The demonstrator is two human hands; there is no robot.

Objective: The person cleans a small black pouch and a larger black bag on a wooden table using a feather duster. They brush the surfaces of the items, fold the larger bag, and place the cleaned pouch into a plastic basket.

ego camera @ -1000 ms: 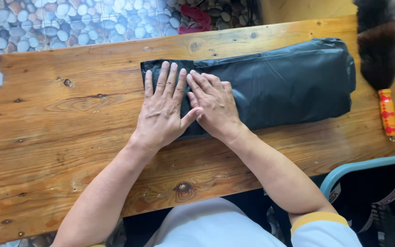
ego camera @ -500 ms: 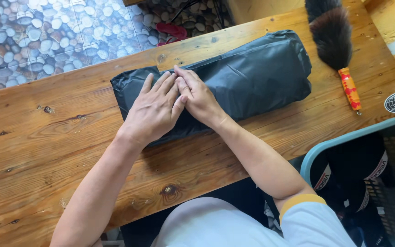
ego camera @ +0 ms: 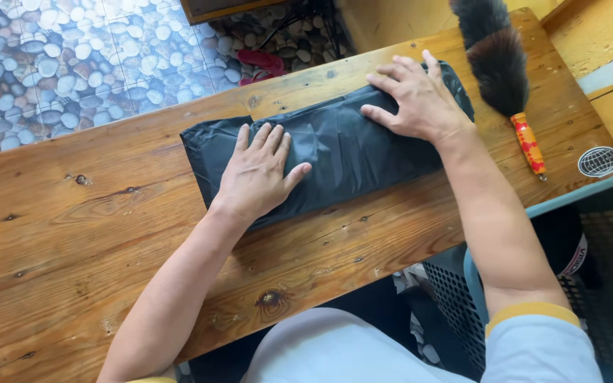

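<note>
A folded black plastic bag (ego camera: 342, 145) lies flat across a wooden table (ego camera: 72, 241). My left hand (ego camera: 257, 174) presses palm down on the bag's left part, fingers spread. My right hand (ego camera: 416, 99) rests flat on the bag's right end, fingers pointing left. Neither hand grips anything.
A dark feather duster (ego camera: 498, 60) with an orange patterned handle (ego camera: 528, 144) lies at the table's right end. A round metal disc (ego camera: 599, 162) sits near the right edge. A teal mesh basket (ego camera: 590, 262) stands beside my right arm. Pebble-pattern floor (ego camera: 58, 64) lies beyond the table.
My right hand has slid from beside the left hand to the bag's right end. The left hand stayed on the left part. The view shifted.
</note>
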